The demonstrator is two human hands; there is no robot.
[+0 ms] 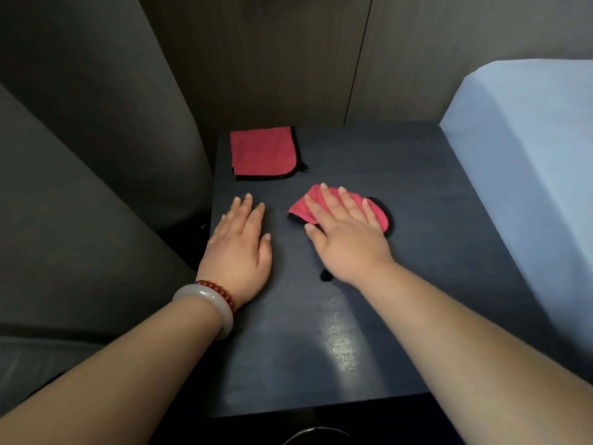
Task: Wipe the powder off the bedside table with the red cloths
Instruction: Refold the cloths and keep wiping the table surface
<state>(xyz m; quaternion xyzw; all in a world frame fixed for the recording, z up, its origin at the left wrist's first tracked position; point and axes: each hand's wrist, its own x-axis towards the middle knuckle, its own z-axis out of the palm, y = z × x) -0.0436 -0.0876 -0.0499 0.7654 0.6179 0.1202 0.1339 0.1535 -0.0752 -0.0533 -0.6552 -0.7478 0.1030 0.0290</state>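
Right hand (pixel 345 234) flat on crumpled red cloth (pixel 373 211); left hand (pixel 239 248) flat on bedside table (pixel 417 220); folded red cloth (pixel 263 152) at rear.

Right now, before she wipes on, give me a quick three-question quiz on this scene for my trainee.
1. Fill in: the folded cloth lies at the table's back ___ corner.
2. True or false: the left hand holds a cloth.
3. The right hand presses flat on: A the folded cloth, B the crumpled cloth, C bare table.
Key: 1 left; 2 false; 3 B.
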